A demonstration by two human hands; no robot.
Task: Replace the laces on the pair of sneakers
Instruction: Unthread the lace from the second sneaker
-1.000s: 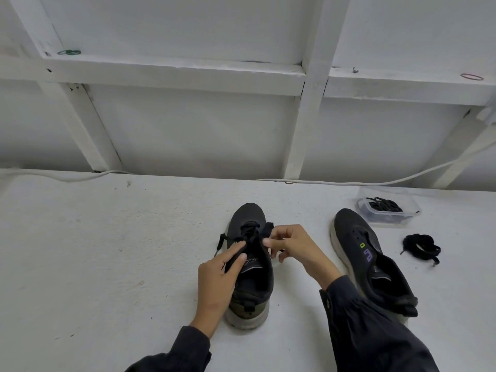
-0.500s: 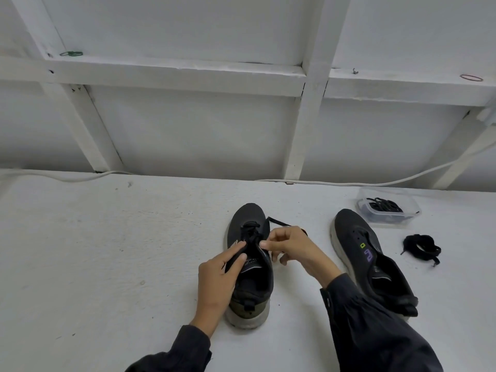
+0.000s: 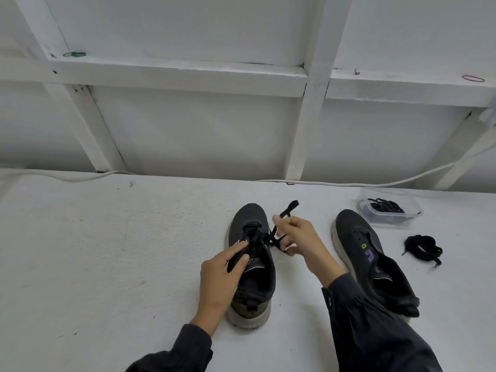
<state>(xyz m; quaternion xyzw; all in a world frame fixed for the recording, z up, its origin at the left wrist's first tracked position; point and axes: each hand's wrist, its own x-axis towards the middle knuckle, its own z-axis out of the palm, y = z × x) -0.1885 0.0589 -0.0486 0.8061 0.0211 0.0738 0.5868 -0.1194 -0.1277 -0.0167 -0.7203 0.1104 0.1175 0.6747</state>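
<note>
The left hand [image 3: 222,275] reaches forward, thumb and forefinger pinching the lace [image 3: 288,206]. The right hand [image 3: 298,237] is held higher, fingers curled round the same lace

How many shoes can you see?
2. The partly laced sneaker stands mid-table, toe pointing away. The unlaced sneaker lies to its right, near the plastic tub. Nothing suggests any hidden ones.

At frame centre, the left hand [image 3: 218,277] pinches the black sneaker [image 3: 252,264] tongue. The right hand [image 3: 296,236] pinches its lace [image 3: 284,213]
</note>
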